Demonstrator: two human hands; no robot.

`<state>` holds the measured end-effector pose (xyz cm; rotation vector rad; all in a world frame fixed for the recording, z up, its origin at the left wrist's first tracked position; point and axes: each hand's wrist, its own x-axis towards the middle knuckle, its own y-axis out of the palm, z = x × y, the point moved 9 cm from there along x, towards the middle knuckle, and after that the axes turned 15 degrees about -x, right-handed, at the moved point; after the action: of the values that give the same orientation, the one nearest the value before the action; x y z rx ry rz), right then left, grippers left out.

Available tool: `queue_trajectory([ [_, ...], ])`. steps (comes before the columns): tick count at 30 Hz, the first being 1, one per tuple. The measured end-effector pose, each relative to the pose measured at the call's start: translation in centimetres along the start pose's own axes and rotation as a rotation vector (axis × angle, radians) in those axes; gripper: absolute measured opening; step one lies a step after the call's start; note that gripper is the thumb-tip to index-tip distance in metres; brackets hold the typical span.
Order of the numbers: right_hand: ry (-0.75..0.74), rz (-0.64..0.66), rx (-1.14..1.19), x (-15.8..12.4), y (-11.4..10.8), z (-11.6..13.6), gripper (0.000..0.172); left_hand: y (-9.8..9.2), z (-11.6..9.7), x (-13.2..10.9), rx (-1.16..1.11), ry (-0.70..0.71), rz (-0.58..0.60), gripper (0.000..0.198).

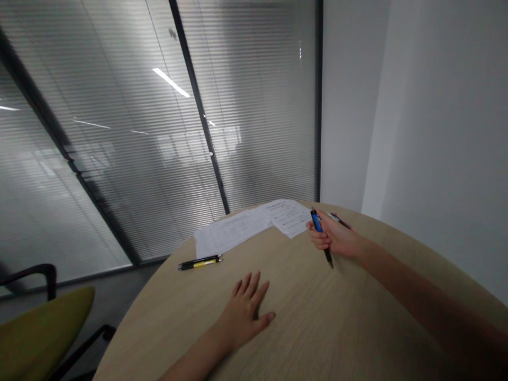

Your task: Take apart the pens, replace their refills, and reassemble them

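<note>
Round wooden worktop (317, 317) here, printed papers (254, 225) at its far edge, print too small to read. The left hand (244, 315) lies flat and empty, fingers (250, 286) spread, nearest a yellow-and-black pen (199, 262) lying crosswise. The right hand (335, 235), just beside the papers, has fingers (319, 239) curled round a blue pen (317, 221), tilted, tip toward the person, a dark pen (340, 219) behind it.
</note>
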<state>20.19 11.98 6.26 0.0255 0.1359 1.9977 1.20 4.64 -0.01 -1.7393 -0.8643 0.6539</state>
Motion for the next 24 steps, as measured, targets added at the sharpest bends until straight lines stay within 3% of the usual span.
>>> queue_trajectory([
  [2, -0.042, -0.146, -0.135, -0.2, -2.6, 0.9, 0.032, 0.0, 0.0, 0.0, -0.013, 0.002, -0.006, 0.065],
  [7, -0.116, -0.349, -0.313, 0.0, -8.1, 2.0, 0.004, 0.0, 0.0, 0.0, -0.026, 0.008, -0.02, 0.064],
  [12, -0.123, -0.579, -0.624, 1.1, -12.9, 2.2, 0.021, -0.1, -0.3, -0.2, -0.042, 0.011, -0.019, 0.065],
  [16, -0.042, -0.669, -0.948, 2.7, -14.9, 1.8, 0.018, -0.1, -0.5, -0.2, -0.052, 0.003, -0.008, 0.065],
  [21, 0.077, -0.725, -1.316, 5.3, -15.9, 0.2, 0.003, 0.0, -0.5, -0.3, -0.047, -0.003, 0.009, 0.066],
  [24, 0.149, -0.708, -1.473, 6.6, -15.9, -1.3, 0.017, 0.1, -0.5, -0.3, -0.048, 0.001, 0.016, 0.067],
])
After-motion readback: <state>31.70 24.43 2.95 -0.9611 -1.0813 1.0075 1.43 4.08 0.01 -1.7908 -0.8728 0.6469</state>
